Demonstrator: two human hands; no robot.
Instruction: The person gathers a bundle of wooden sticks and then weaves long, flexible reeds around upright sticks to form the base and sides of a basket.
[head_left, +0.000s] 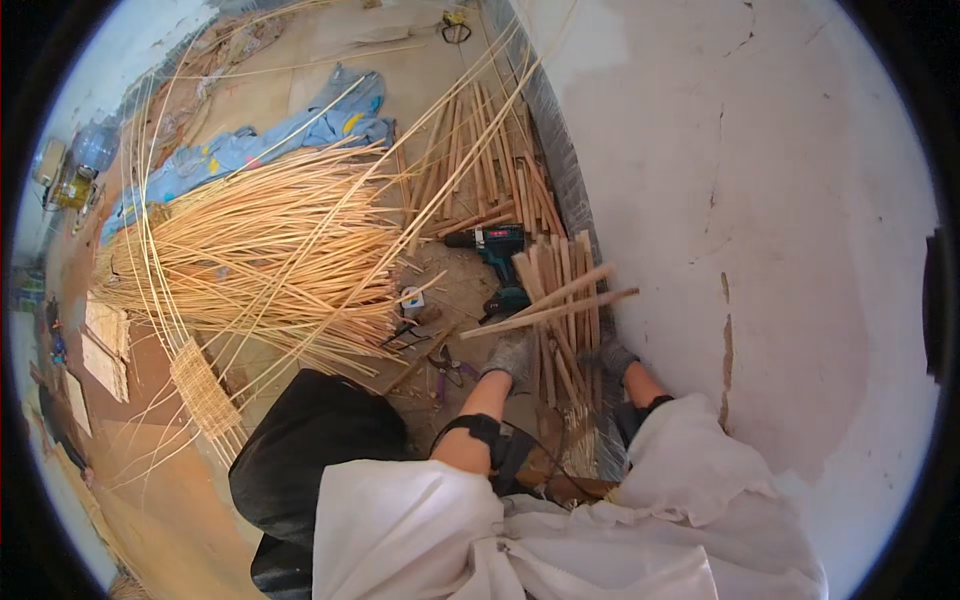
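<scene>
Neither my left hand nor my right hand can be seen. My lower legs (470,430) show below white cloth (400,510), with black bands on them and what look like grey socks on my feet (508,360). The feet are beside a bundle of wooden sticks (565,330), some crossing over others. A dark green and black drill (500,255) lies just beyond them. To the left are a large pile of pale split strips (250,240) and a small woven panel (203,385) with long strips sticking out. A tool with purple handles (445,375) lies near my left foot.
A blue patterned cloth (230,150) lies behind the pile. More sticks (470,150) lean along the wall (750,200) at right. Plastic containers (80,170), pale board pieces (105,350) and a black bag-like object (300,450) are at left.
</scene>
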